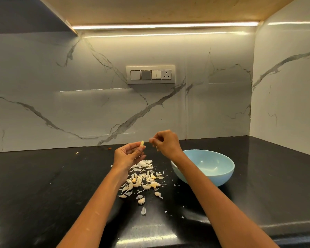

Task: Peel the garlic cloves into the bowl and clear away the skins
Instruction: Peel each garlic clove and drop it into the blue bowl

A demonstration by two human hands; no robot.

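Note:
My left hand [128, 153] pinches a pale peeled garlic clove [142, 143] at its fingertips, held up above the counter. My right hand [166, 143] hovers just to the right of it with fingers curled; whether it pinches a bit of skin I cannot tell. Below both hands a pile of garlic cloves and papery skins [143, 179] lies scattered on the black counter. A light blue bowl [220, 174] stands to the right of the pile, partly behind my right forearm, and its visible inside looks bare.
The black stone counter [43, 176] runs to a marble wall at the back and on the right. A switch panel [150, 74] is on the back wall. Stray skin flecks lie at the back left [76, 152] and near the front edge [143, 210].

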